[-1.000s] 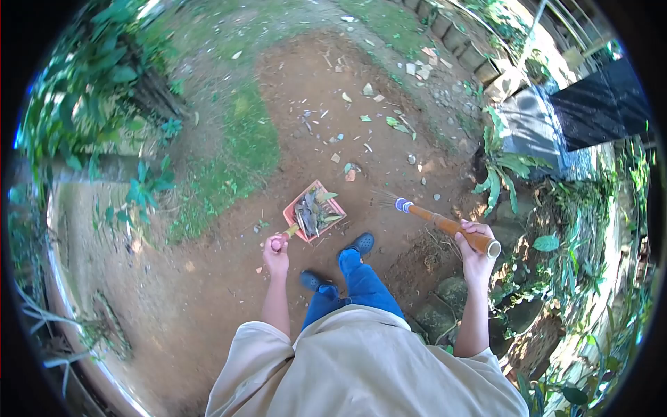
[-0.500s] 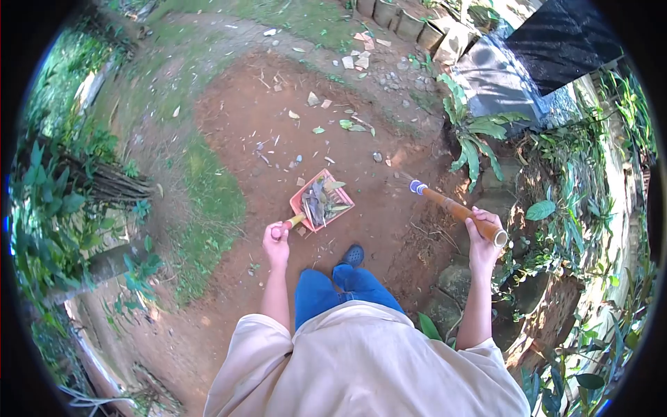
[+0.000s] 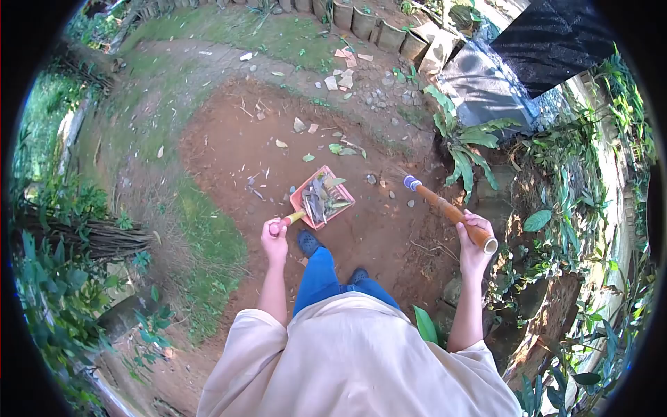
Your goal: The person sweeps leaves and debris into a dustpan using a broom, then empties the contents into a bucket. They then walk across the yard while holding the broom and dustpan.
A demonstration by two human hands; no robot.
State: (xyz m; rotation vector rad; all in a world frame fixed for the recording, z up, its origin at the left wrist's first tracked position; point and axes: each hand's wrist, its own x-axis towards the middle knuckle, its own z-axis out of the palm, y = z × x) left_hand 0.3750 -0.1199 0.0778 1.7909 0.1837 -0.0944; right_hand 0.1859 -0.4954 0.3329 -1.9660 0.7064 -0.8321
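Your left hand [image 3: 273, 240] pinches the light-looking pan [image 3: 299, 201] by its handle [image 3: 292, 218] at twelve, leaves [image 3: 316, 197] apt to slide; right hand [image 3: 474, 244] wraps the likely stiff broom [image 3: 442, 204] at one.

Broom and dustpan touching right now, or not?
Apart. The head view shows it: bare soil lies between the dustpan's right edge and the broom's bristle end, with the broom off to the right.
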